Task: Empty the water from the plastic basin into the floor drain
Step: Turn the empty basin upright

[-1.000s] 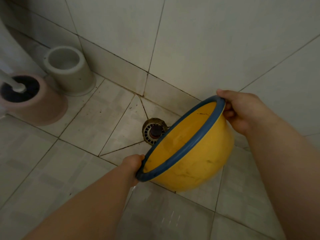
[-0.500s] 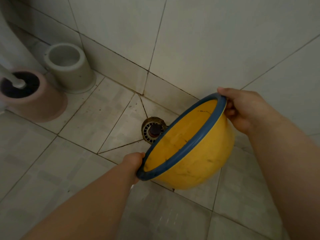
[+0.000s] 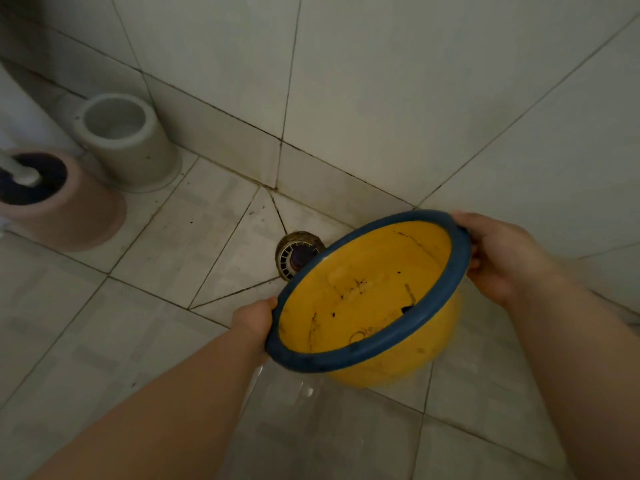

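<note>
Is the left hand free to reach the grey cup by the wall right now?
Probably not: the left hand grips the rim of the yellow basin, shared with the right hand. The floor toward the grey cup looks clear.

We held the basin above the floor, tilted with its opening toward us and to the left. Our left hand had its grip on the near-left rim, our right hand on the far-right rim. The floor drain lay just behind the basin's left edge, partly hidden by it, close to the foot of the wall. Well to the left, two holders stood on the floor: the open holder against the wall, the brush holder nearer us and further left, a brush handle rising from it.
</note>
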Tool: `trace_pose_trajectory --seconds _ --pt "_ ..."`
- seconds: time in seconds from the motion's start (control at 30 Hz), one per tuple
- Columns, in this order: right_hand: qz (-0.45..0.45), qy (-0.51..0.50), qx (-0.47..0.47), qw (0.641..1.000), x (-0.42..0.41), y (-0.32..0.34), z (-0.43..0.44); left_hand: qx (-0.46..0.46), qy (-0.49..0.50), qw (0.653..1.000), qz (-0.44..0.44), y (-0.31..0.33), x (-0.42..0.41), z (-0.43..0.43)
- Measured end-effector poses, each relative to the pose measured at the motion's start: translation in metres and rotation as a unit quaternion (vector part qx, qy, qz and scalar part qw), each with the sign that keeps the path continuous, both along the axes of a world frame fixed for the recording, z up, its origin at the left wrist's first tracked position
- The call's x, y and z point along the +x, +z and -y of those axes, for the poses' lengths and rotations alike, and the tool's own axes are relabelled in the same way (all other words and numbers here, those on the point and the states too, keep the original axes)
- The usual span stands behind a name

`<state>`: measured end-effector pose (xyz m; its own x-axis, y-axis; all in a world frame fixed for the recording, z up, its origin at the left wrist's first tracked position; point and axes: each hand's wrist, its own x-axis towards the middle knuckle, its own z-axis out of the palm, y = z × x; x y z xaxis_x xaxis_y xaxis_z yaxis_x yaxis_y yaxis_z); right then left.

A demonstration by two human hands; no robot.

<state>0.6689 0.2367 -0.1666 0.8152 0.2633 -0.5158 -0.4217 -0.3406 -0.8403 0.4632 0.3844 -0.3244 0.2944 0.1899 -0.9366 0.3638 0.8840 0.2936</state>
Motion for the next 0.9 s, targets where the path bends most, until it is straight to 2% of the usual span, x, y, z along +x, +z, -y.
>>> trace_pose_trajectory --seconds 0.1,0.27,0.43,0.9 --pt "-0.029 -0.017 -0.013 0.999 -0.002 -0.016 0.027 0.057 0.024 0.998 -0.026 0.005 -0.001 0.001" --pt "-0.070 -0.037 -0.041 0.996 -0.008 -0.037 0.070 -0.001 0.002 0.999 0.048 0.009 0.008 0.001" --pt "-0.063 -0.067 -0.044 0.995 -0.017 -0.050 0.110 0.039 0.003 0.996 0.084 0.018 0.015 0.013" --pt "-0.093 -0.220 -0.052 0.970 -0.020 -0.068 0.226 0.110 -0.095 0.977 0.156 0.039 0.055 0.090"
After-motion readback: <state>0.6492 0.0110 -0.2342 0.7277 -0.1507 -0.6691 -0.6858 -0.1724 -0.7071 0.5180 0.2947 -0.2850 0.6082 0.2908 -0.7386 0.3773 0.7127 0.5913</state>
